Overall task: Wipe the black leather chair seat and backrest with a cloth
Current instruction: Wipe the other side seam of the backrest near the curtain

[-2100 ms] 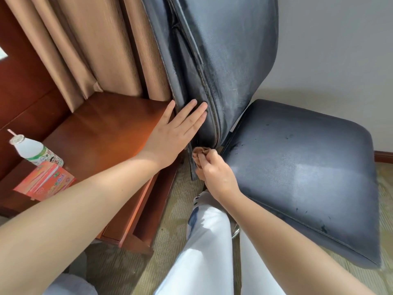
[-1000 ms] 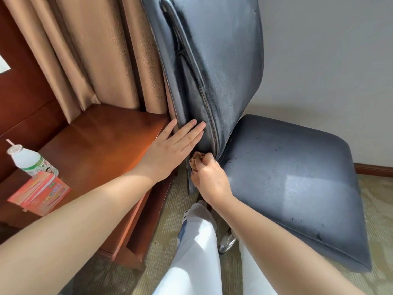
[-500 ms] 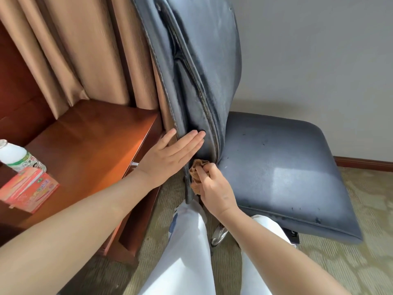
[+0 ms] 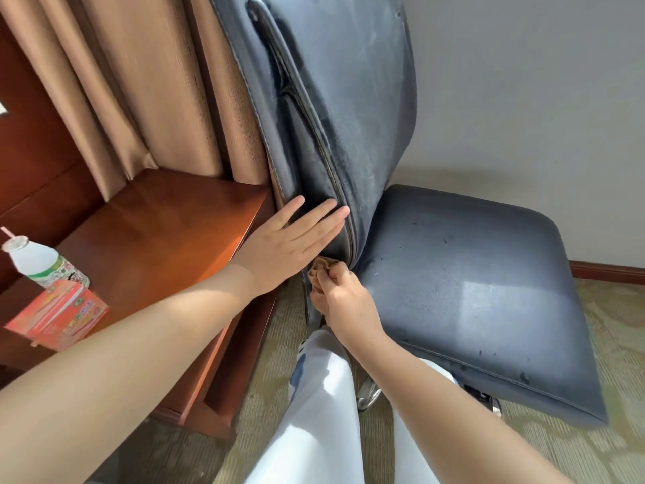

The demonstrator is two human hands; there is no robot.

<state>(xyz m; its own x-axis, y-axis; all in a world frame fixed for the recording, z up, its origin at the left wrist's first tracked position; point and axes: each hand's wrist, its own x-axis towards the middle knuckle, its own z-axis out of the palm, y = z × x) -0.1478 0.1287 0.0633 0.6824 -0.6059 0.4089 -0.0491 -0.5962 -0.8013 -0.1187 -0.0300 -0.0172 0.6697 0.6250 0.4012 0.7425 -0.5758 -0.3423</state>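
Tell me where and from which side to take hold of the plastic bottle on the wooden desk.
Grip the bottle around its white body, just below the cap. It leans on the red packet on the desk, label end low and the straw end sticking up and left, so coming in from above at the right, with fingers across its width, probably works best.

A single head-worn, wide-angle view looks forward and steeply down from close range. Both forearms run in from the lower edge toward mid-frame. The chair backrest [image 4: 335, 110] rises at upper centre, the seat [image 4: 471, 281] fills the right, the desk [image 4: 167, 232] the left, and carpet [image 4: 621, 344] lies along the bottom.
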